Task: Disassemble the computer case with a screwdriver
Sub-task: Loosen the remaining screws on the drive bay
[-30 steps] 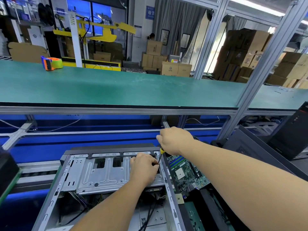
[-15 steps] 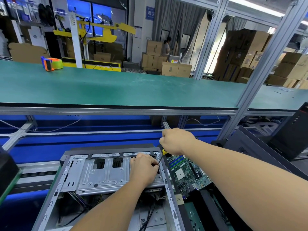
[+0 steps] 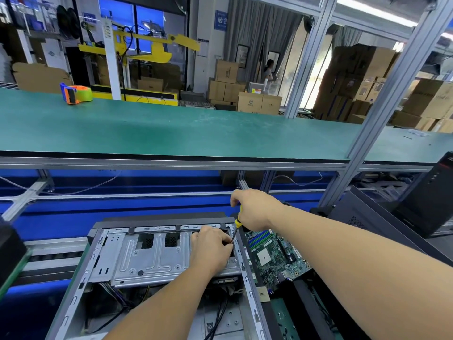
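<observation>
Case: computer case [image 3: 157,278] at 6 o'clock, side open; cables and bare floor panel nearest, silver drive cage [image 3: 147,256] beyond them at its far end.
Left hand: left hand [image 3: 210,251] on the 3 o'clock corner of the drive cage; fingers curled down at the point where the screwdriver tip lands; whether they pinch the shaft or only steady it, cannot tell, knuckles hide it.
Driver: screwdriver [image 3: 235,227], yellow-and-black handle, thin dark shaft slanting down toward 7 o'clock into the gap beside the case's right rail.
Right hand: right hand [image 3: 255,209] wrapped round the top of the handle, fingers closed on it; forearm comes in from 4 o'clock.
Neighbours: loose green motherboard [image 3: 272,253] just beside the case at 3 o'clock; dark tower cases [image 3: 421,204] further out at 2 o'clock.
Far: green bench top [image 3: 171,128] across 12 o'clock; tape dispenser [image 3: 76,93] on it at 10 o'clock; stacked cartons behind.
Step (judged): working a screw at the cage's far right corner; cage not yet freed.
Risk 1: shaft is tilted; tip could cam out and round the screw head.
Risk 2: a slip drives the tip into the left fingers, which sit right at the tip.
Risk 3: a freed screw may drop among the cables below.
</observation>
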